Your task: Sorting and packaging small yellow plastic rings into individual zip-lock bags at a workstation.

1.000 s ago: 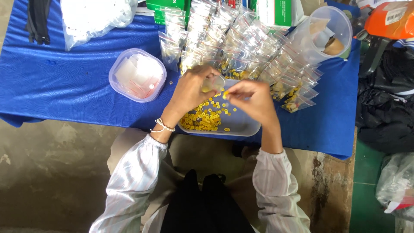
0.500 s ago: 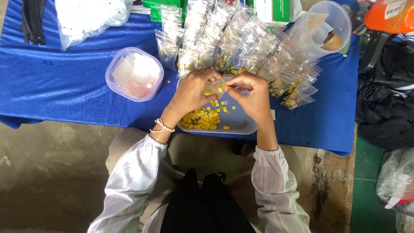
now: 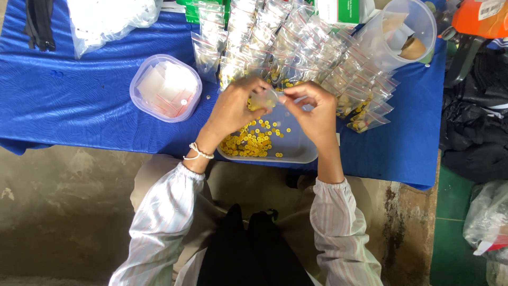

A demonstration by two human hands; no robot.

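So right in the middle of the frame there's a small clear bag [image 3: 266, 99] pinched between both hands, held up just above a shallow clear tray [image 3: 296, 151] that's got a pile of little yellow buttons [image 3: 253, 142] in its left half. The left hand [image 3: 233, 108] has its fingers curled in and closed on the bag's left edge, thumb and fingertips squeezing it. The right hand [image 3: 315, 108] does the same from the other side, fingers bent and nipped onto the bag's right edge, so neither hand is really open at all. There's a white beaded bracelet [image 3: 198, 153] on the left wrist, and both arms are in pale striped sleeves [image 3: 164, 222]. Everything sits on a blue cloth [image 3: 79, 100] over the table. Just above the hands, across the upper middle, is a big spread of filled little bags [image 3: 296, 47] overlapping each other in rows. Left of the hands is a round clear tub [image 3: 138, 85] with what look like empty bags inside. Upper right has a clear plastic jug [image 3: 423, 21], and upper left a crumpled white plastic sack [image 3: 106, 21].
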